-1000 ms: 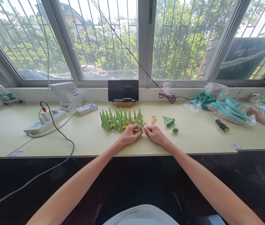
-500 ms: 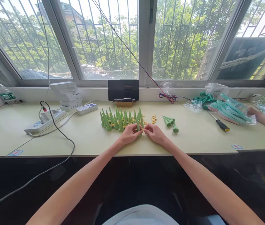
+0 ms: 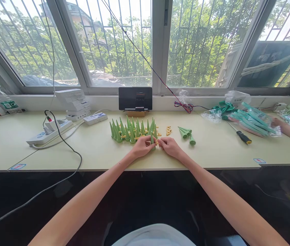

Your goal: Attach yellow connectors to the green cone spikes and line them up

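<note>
My left hand (image 3: 142,146) is closed around an upright green cone (image 3: 152,138) near the front of the table. Beside it my right hand (image 3: 169,146) pinches a small yellow piece (image 3: 156,141) against the cone's right side; the fingertips of both hands almost meet. Behind my left hand stand several upright green cones (image 3: 132,131) in a cluster, with yellow pieces at their sides. A small pile of loose yellow pieces (image 3: 168,130) lies beyond my right hand. To the right, several green cones (image 3: 185,132) lie on their sides.
A black tablet (image 3: 135,98) stands at the back. On the left are a power strip (image 3: 49,133), cables and white boxes (image 3: 75,104). A screwdriver (image 3: 243,137) and bagged green strips (image 3: 254,119) lie at right, where another person's hand (image 3: 277,123) touches them.
Hardly anything differs. My fingers have shifted slightly at the cone and the yellow piece, and the whole view has moved a few pixels.
</note>
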The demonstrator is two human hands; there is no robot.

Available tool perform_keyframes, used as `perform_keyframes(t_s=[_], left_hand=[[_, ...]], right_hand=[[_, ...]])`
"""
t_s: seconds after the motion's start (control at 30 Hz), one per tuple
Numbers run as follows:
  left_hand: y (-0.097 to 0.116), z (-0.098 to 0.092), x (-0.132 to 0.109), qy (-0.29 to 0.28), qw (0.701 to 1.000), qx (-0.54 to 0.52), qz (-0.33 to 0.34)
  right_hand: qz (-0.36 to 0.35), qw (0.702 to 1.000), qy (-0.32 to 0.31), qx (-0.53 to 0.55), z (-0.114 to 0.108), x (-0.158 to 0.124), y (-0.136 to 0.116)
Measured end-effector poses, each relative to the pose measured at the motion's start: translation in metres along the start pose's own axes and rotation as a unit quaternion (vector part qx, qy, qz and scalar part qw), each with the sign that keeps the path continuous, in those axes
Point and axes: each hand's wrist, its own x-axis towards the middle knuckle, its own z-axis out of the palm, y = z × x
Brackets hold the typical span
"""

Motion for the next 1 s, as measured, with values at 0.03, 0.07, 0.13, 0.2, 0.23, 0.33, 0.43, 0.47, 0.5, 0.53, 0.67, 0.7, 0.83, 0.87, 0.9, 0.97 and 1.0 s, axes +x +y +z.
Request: perform_keyframes(t_s=[0.03,0.07,0.13,0.2,0.23,0.33,0.43,0.47,0.5,0.53,0.67,0.7,0.83,0.87,0.9,0.97,1.0], left_hand=[[-0.0005,0.0001,0.0003,0.005,1.0,0.001,0.0],[-0.0009,0.0001,0.0005,0.011,1.0,0.002,0.0],[-0.0017,0.0001,0.0011,0.023,1.0,0.008,-0.003],[-0.0023,-0.0001,0.0014,0.028,1.0,0.012,-0.007],[-0.0024,-0.0002,0.0016,0.028,1.0,0.012,-0.008],[-0.0023,-0.0006,0.0015,0.023,1.0,0.012,-0.008],[-0.0014,-0.0009,0.001,0.017,1.0,0.017,-0.008],[-0.0011,-0.001,0.0008,0.016,1.0,0.018,-0.008],[-0.0008,-0.001,0.0006,0.014,1.0,0.019,-0.008],[-0.0006,-0.0009,0.0004,0.013,1.0,0.019,-0.008],[-0.0002,0.0,-0.0002,0.011,1.0,0.012,-0.008],[-0.0001,0.0002,-0.0003,0.012,1.0,0.009,-0.008],[0.0005,0.0002,-0.0009,0.005,1.0,-0.001,-0.006],[0.0006,0.0001,-0.001,0.001,1.0,-0.002,-0.006],[0.0005,0.0,-0.0011,-0.003,1.0,-0.004,-0.005],[-0.0003,0.0,-0.001,-0.006,1.0,-0.007,-0.002],[-0.001,0.0002,-0.0008,-0.004,1.0,-0.009,0.0]], right_hand=[[0.007,1.0,0.004,0.004,0.0002,0.0002,-0.0001],[0.013,1.0,0.007,0.009,0.0004,0.0003,0.0001],[0.017,1.0,0.009,0.02,0.0008,0.0007,0.0017],[0.012,1.0,0.009,0.027,0.0009,0.0009,0.0039],[0.009,1.0,0.009,0.027,0.0009,0.0008,0.0049],[0.002,1.0,0.007,0.025,0.0005,0.0004,0.0065],[-0.003,1.0,0.006,0.03,-0.0002,-0.0001,0.0057],[-0.003,0.999,0.005,0.032,-0.0005,-0.0003,0.0052],[-0.004,0.999,0.005,0.033,-0.0008,-0.0004,0.0047],[-0.004,0.999,0.004,0.032,-0.001,-0.0004,0.0042],[-0.005,1.0,-0.005,0.018,-0.0015,-0.0008,0.0029],[-0.006,1.0,-0.007,0.016,-0.0015,-0.001,0.0027],[-0.007,1.0,-0.014,0.014,-0.0016,-0.0018,0.0018],[-0.006,1.0,-0.016,0.014,-0.0016,-0.002,0.0015],[-0.007,1.0,-0.017,0.016,-0.0015,-0.0021,0.0012],[-0.009,1.0,-0.018,0.019,-0.0014,-0.002,0.0006],[-0.009,1.0,-0.017,0.019,-0.0012,-0.0018,0.0005]])
